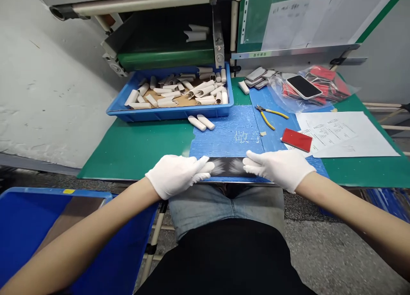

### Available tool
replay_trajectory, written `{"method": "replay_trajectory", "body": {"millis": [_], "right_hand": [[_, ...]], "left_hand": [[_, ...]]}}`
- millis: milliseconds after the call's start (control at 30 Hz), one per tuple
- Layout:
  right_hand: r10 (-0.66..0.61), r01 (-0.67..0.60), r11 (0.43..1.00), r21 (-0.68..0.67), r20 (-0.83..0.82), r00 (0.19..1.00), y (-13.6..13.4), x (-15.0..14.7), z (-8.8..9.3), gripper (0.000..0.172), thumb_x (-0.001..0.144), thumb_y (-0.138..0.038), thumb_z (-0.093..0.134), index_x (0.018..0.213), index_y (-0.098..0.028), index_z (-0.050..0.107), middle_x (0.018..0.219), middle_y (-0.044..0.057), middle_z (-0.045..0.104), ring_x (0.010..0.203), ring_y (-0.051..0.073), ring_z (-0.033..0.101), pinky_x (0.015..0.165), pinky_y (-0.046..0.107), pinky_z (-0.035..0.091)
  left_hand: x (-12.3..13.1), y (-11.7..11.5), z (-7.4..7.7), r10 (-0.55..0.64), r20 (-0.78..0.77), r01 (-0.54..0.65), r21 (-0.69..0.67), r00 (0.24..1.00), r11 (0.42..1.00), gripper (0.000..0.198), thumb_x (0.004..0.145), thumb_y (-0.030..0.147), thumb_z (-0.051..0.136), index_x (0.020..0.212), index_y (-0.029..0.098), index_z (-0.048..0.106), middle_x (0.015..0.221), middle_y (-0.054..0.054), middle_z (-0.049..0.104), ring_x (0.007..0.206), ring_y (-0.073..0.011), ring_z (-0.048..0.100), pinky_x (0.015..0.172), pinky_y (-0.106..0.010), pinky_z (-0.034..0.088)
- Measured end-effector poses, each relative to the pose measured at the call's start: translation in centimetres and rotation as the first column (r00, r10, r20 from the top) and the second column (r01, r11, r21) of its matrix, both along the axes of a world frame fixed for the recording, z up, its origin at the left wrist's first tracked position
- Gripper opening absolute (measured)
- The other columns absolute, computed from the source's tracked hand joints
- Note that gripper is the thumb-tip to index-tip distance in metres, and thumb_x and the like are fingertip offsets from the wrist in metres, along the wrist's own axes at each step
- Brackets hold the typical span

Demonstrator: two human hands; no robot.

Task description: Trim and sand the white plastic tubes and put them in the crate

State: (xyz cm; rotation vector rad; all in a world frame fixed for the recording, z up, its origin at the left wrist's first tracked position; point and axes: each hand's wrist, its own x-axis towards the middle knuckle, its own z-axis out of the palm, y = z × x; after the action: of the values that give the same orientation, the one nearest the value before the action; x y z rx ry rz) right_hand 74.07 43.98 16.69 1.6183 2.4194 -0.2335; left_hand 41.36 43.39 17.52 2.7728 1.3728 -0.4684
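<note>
Holding the dark sheet (229, 167) with pale feathery streaks, you keep it flat on the blue mat (224, 132), at the near edge of the bench (137, 150), at 6 o'clock. Your left hand (174, 174), in a white glove, grasps the left end of the sheet, and your right hand (278, 169), also gloved, grasps the right end. Neither hand is released, but I cannot tell how hard they press. At 11 o'clock, a blue tray (169, 113) carries many pale rolled tubes (179, 92), so much rolling is done already, and two loose tubes (201, 122) lie on the mat. The sheet between your hands is flat, not rolled. At 1 o'clock are yellow-handled pliers (265, 117), and a little farther right are a red card (297, 140) and printed papers (333, 132). A phone (303, 86) lies on a plastic bag (333, 83) beyond them. A blue bin (32, 218) stands at 8 o'clock.
</note>
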Motion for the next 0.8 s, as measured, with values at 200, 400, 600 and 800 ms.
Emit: {"method": "replay_trajectory", "body": {"millis": [200,400,600,800], "right_hand": [[-0.115,0.115,0.993,0.026,0.006,0.993,-0.6,1.3,-2.4,0.061,0.108,-0.074,0.036,0.108,-0.021,0.066,0.087,0.01,0.075,0.077,0.03,0.073,0.064,0.034,0.038],[-0.095,0.095,0.995,0.005,-0.075,0.993,-1.4,2.2,-4.9,0.059,0.105,-0.078,0.041,0.121,-0.026,0.064,0.089,0.004,0.076,0.074,0.026,0.072,0.057,0.031,0.03],[0.111,-0.108,0.988,0.11,-0.022,0.994,-0.9,-0.7,-6.0,0.064,0.11,-0.072,0.025,0.144,-0.031,0.059,0.101,0.008,0.078,0.079,0.026,0.074,0.058,0.031,0.023],[0.116,-0.114,0.989,0.097,-0.01,0.993,-0.4,-0.2,-6.0,0.065,0.111,-0.072,0.024,0.155,-0.033,0.052,0.103,0.009,0.08,0.078,0.028,0.073,0.06,0.031,0.025]], "left_hand": [[0.9,0.2,-0.6,0.099,0.084,-0.09,-0.104,0.992,0.991,0.05,0.112,0.056,0.029,0.122,0.024,0.067,0.11,-0.01,0.07,0.095,-0.0269,0.072,0.073,-0.034,0.046],[-0.9,0.8,-3.3,0.148,-0.014,-0.148,-0.052,0.989,0.988,0.05,0.105,0.069,0.046,0.126,0.028,0.066,0.104,-0.005,0.077,0.085,-0.027,0.075,0.064,-0.033,0.041],[1.1,2.4,-5.3,0.051,0.081,-0.055,0.042,0.995,0.998,0.055,0.102,0.074,0.05,0.134,0.034,0.071,0.1,-0.004,0.08,0.09,-0.0225,0.075,0.068,-0.03,0.04],[0.9,3.4,-5.9,-0.064,0.086,0.049,0.164,0.994,0.985,0.05,0.103,0.071,0.052,0.132,0.036,0.074,0.088,-0.002,0.078,0.076,-0.0204,0.072,0.062,-0.032,0.035]]}}
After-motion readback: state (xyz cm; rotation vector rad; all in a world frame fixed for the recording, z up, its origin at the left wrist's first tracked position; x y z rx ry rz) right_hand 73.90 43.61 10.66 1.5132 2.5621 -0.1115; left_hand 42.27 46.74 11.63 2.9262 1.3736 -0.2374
